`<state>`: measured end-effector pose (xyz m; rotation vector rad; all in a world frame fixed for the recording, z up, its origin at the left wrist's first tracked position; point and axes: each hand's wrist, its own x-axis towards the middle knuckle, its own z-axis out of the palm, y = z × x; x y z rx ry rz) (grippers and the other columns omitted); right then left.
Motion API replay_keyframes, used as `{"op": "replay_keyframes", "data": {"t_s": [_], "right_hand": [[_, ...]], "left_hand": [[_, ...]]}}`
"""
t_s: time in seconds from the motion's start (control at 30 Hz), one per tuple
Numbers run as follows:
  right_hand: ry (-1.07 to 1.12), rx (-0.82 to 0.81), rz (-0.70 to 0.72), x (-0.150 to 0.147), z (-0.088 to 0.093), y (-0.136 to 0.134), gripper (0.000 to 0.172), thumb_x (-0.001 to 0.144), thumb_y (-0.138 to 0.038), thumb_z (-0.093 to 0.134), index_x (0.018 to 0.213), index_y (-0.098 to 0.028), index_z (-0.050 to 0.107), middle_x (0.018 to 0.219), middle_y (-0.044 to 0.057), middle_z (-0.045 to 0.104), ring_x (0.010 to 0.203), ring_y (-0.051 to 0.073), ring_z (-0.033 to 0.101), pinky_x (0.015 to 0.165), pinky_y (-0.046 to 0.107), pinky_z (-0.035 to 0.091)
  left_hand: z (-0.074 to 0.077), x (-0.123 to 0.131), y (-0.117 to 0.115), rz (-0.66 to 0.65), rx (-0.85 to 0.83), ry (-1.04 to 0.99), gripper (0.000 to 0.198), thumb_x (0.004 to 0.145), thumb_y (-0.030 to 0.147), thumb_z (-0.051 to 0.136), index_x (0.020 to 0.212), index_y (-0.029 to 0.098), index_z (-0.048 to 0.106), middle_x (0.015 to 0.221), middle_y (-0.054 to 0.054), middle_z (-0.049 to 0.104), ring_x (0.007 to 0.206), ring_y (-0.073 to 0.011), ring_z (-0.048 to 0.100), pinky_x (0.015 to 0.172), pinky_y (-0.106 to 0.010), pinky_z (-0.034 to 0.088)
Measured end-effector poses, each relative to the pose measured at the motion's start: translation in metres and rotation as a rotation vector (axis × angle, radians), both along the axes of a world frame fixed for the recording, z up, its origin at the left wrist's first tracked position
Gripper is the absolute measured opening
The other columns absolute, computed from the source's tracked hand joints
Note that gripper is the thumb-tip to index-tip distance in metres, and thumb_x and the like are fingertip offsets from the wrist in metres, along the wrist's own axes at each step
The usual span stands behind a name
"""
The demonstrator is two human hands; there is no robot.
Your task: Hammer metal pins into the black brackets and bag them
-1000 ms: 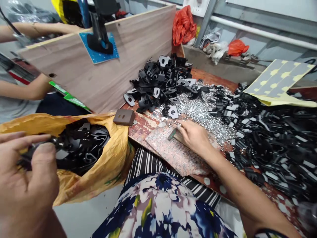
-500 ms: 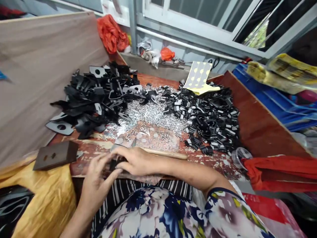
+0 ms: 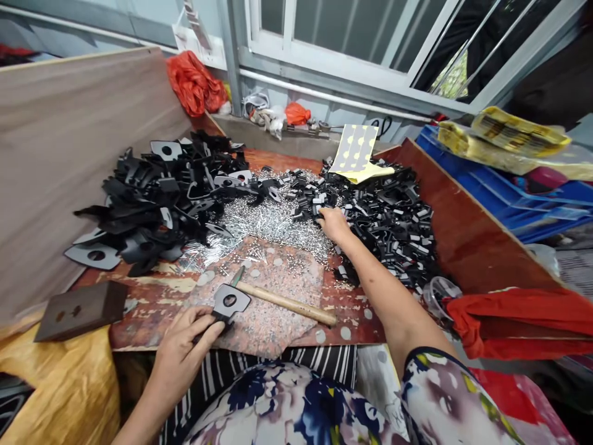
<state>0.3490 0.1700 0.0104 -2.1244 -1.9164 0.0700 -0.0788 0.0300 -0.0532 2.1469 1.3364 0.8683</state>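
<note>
My left hand (image 3: 192, 337) pinches a grey-faced black flat piece (image 3: 241, 301) with a round hole, holding it over a speckled stone slab (image 3: 273, 334). Just beyond that piece lies a hammer (image 3: 287, 303) with a wooden handle, resting on the slab. My right hand (image 3: 334, 224) is stretched out to the near-left side of a heap of small black clips (image 3: 393, 216), its fingers curled down at the clips. What its fingertips hold, if anything, is hidden. Between the heaps spread many small silvery rivets (image 3: 264, 219).
A heap of larger black holed pieces (image 3: 157, 191) lies at the left. A brown block (image 3: 81, 309) sits at the left front edge. A yellow-dotted card (image 3: 356, 148) rests on the clips. Wooden side boards (image 3: 472, 216) border the table; a clear plastic cup (image 3: 440, 293) stands at right.
My right hand has left the piece near my left hand and moved out to the clip heap. The grey-faced piece and the hammer now show plainly. The view has shifted slightly.
</note>
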Motion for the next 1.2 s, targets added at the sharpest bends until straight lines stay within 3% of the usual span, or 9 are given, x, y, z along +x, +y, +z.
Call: {"op": "replay_keyframes", "data": {"t_s": [0.13,0.3,0.43,0.57,0.73,0.9,1.03,1.13,1.2], "right_hand": [[0.000,-0.013,0.045,-0.005,-0.011,0.002,0.040,0.088,-0.012,0.064,0.128,-0.011,0.070,0.119,0.018,0.071,0.113,0.028,0.056,0.101,0.039,0.043],[0.070,0.077,0.072,-0.001,0.006,-0.019,0.031,0.094,-0.014,0.055,0.117,-0.012,0.076,0.116,0.018,0.070,0.114,0.028,0.058,0.105,0.041,0.042],[0.185,0.106,0.129,-0.021,0.017,-0.068,0.031,0.099,-0.021,0.051,0.117,-0.022,0.076,0.112,0.009,0.073,0.103,0.022,0.066,0.096,0.039,0.050],[0.388,-0.094,0.343,-0.058,-0.001,-0.134,0.023,0.095,-0.018,0.060,0.103,-0.027,0.080,0.097,0.004,0.072,0.088,0.018,0.068,0.084,0.035,0.055],[0.211,0.109,0.307,-0.072,-0.024,-0.181,0.031,0.096,-0.012,0.051,0.116,-0.020,0.073,0.102,0.010,0.064,0.095,0.023,0.063,0.084,0.038,0.055],[0.014,0.058,0.463,-0.076,-0.028,-0.187,0.033,0.095,-0.011,0.054,0.125,-0.016,0.067,0.110,0.011,0.070,0.102,0.026,0.063,0.092,0.039,0.054],[-0.163,0.068,0.395,-0.086,-0.031,-0.182,0.031,0.094,-0.010,0.053,0.119,-0.013,0.070,0.093,0.012,0.072,0.086,0.025,0.065,0.078,0.037,0.054],[0.002,0.135,0.369,-0.094,-0.024,-0.177,0.027,0.094,-0.009,0.051,0.107,-0.016,0.073,0.090,0.009,0.073,0.083,0.022,0.067,0.076,0.034,0.053],[0.204,0.228,0.381,-0.103,-0.014,-0.175,0.025,0.095,-0.012,0.052,0.106,-0.019,0.073,0.094,0.007,0.074,0.087,0.021,0.068,0.082,0.035,0.054]], "left_hand": [[0.003,0.003,-0.003,0.022,-0.069,-0.031,0.032,0.091,0.049,0.059,0.081,0.024,0.076,0.097,-0.006,0.073,0.095,-0.0254,0.069,0.086,-0.037,0.053],[0.002,0.003,-0.006,0.035,-0.136,-0.092,0.030,0.091,0.047,0.061,0.086,0.024,0.080,0.099,-0.006,0.071,0.098,-0.0246,0.066,0.089,-0.037,0.052],[-0.001,0.003,-0.006,0.029,-0.149,-0.126,0.028,0.089,0.046,0.064,0.083,0.024,0.081,0.095,-0.006,0.070,0.095,-0.0242,0.065,0.088,-0.036,0.050],[-0.002,0.004,-0.004,0.019,-0.181,-0.173,0.027,0.089,0.045,0.066,0.078,0.024,0.080,0.091,-0.005,0.068,0.092,-0.0234,0.064,0.086,-0.035,0.048],[0.011,0.006,-0.007,0.063,-0.286,-0.300,0.026,0.085,0.046,0.072,0.074,0.024,0.079,0.091,-0.005,0.066,0.095,-0.0242,0.062,0.088,-0.033,0.047],[0.033,0.017,-0.022,0.238,-0.632,-0.675,0.039,0.079,0.059,0.077,0.076,0.020,0.077,0.099,-0.006,0.066,0.091,-0.0224,0.058,0.079,-0.031,0.051],[0.041,0.032,-0.032,0.124,-0.878,-0.799,0.039,0.079,0.056,0.079,0.075,0.017,0.077,0.099,-0.007,0.061,0.084,-0.0193,0.053,0.065,-0.025,0.049],[0.044,0.043,-0.032,0.072,-0.854,-0.763,0.037,0.078,0.051,0.081,0.068,0.016,0.075,0.101,-0.006,0.056,0.084,-0.0172,0.050,0.060,-0.021,0.047],[0.047,0.051,-0.031,0.045,-0.856,-0.791,0.036,0.076,0.049,0.083,0.066,0.016,0.074,0.098,-0.005,0.054,0.078,-0.0147,0.050,0.058,-0.020,0.047]]}}
